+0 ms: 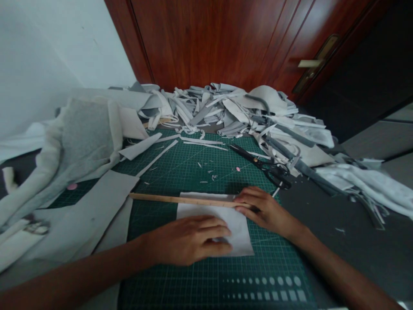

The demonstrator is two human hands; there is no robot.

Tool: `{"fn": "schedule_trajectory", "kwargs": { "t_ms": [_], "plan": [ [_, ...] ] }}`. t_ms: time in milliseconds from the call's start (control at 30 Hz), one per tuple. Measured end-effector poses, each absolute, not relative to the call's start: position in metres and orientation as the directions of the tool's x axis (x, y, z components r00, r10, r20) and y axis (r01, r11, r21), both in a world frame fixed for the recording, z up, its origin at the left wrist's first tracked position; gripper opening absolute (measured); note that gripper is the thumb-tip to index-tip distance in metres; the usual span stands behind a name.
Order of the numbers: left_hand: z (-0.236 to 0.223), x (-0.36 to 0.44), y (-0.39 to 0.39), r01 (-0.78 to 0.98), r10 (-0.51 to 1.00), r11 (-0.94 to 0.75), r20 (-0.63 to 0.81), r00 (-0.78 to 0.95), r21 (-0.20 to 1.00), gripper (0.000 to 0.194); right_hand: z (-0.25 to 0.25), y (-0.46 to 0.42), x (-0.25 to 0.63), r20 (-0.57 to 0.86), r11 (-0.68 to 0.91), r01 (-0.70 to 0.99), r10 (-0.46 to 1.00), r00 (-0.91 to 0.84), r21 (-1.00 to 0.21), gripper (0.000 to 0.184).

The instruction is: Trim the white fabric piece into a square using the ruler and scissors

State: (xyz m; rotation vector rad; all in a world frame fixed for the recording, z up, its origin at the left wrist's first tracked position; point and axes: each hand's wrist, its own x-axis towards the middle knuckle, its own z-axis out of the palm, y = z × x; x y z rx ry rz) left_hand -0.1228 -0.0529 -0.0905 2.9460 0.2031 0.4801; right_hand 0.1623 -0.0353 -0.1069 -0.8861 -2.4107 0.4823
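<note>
- Under my left hand (pixel 187 241), open and pressed flat, lies a white fabric piece (pixel 214 226), near the lower edge of the green cutting mat (pixel 277 275).
- Just above it, my right hand (pixel 266 211) is curled, its fingers (pixel 247 201) closed over the end of a wooden ruler (pixel 190 199) that lies along the fabric's top edge and runs past it to the left.
- Even pressure matters here: flat fingers stop the cloth creeping, and the ruler only stays true if its far end can't swing.
- Left of the mat, gray fabric sheets (pixel 87 129) overlap its edge.
- Farther up, black-handled scissors (pixel 263 165) rest at the mat's edge near small snippets.
- Beyond, a heap of gray and white scraps (pixel 219 112) piles against a reddish wooden door (pixel 206 38) with a brass handle (pixel 309 64).
</note>
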Motion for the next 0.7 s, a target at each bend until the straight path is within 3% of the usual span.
{"fn": "schedule_trajectory", "kwargs": {
  "t_ms": [100,333,500,700],
  "plan": [
    [-0.097,-0.123,-0.051,0.185,0.258,-0.946,0.273,0.927,0.265,0.038,-0.108,-0.037,0.160,0.391,0.763,0.461,0.635,-0.667,-0.452,0.012],
    [-0.100,-0.123,-0.055,0.167,0.250,-0.953,0.339,0.907,0.255,0.025,-0.109,-0.046,0.152,0.413,0.789,0.447,0.605,-0.680,-0.420,0.013],
    [-0.096,-0.123,-0.053,0.149,0.238,-0.940,0.278,0.931,0.306,0.026,-0.112,-0.039,0.154,0.460,0.761,0.545,0.647,-0.608,-0.351,0.013],
    [-0.099,-0.125,-0.051,0.152,0.253,-0.930,0.282,0.925,0.335,0.028,-0.110,-0.018,0.175,0.484,0.617,0.705,0.763,-0.428,-0.350,0.016]
  ]
}}
